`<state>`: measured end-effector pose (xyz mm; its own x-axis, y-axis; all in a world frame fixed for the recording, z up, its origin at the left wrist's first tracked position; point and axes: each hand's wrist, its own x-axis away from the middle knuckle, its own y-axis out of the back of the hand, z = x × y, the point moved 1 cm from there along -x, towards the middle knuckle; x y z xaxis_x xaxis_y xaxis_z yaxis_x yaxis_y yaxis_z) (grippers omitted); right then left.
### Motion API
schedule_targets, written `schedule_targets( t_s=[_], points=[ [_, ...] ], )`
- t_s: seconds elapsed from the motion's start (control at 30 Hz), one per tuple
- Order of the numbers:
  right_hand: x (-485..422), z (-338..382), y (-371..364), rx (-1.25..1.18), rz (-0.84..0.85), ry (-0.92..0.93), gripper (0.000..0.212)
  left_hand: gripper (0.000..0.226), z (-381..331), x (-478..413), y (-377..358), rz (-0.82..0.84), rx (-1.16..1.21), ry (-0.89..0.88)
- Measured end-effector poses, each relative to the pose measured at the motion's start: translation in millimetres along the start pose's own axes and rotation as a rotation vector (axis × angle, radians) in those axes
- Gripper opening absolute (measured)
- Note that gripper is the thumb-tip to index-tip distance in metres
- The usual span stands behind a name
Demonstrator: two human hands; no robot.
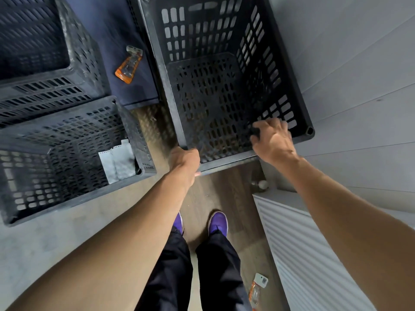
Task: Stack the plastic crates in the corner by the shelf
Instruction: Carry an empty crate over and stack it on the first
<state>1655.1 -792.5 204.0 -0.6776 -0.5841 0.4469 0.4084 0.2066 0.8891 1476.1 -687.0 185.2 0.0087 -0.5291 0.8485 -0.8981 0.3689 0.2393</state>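
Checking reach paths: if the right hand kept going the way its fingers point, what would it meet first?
The right hand grips the near rim of the black crate, fingers curled down inside. Continuing that way, it would probably meet the crate's perforated floor first; depth is unclear.

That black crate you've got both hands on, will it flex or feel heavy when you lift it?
The crate looks empty and slotted all over, so probably light for its bulk. Its thick rim suggests it stays fairly stiff. Left hand and right hand grip one edge only, so it may tip away.

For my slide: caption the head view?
Both hands, left hand and right hand, grip a black crate's near rim.
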Motion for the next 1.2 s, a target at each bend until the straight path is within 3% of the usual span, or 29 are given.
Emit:
schedule_targets(
  t_s=[0.1,0.37,0.9,1.2],
  points=[
    [-8.2,-16.0,4.8,0.062,-0.038,-0.012,0.047,0.014,1.7,0.6,-0.3,-0.025,0.006,-0.016],
    [-16.0,-53.0,25.6,0.239,-0.246,0.034,0.051,0.03,9.7,9.1,-5.1,-0.071,0.059,-0.08],
    [-11.6,-78.3,11.9,-0.096,-0.076,0.054,0.059,0.019,38.1,23.3,10.5,-0.02,0.093,-0.085],
    [-11.7,-85.8,8.3,-0.191,-0.162,0.073,0.054,0.012,41.2,18.7,9.3,-0.033,0.128,-0.1]
  ],
)
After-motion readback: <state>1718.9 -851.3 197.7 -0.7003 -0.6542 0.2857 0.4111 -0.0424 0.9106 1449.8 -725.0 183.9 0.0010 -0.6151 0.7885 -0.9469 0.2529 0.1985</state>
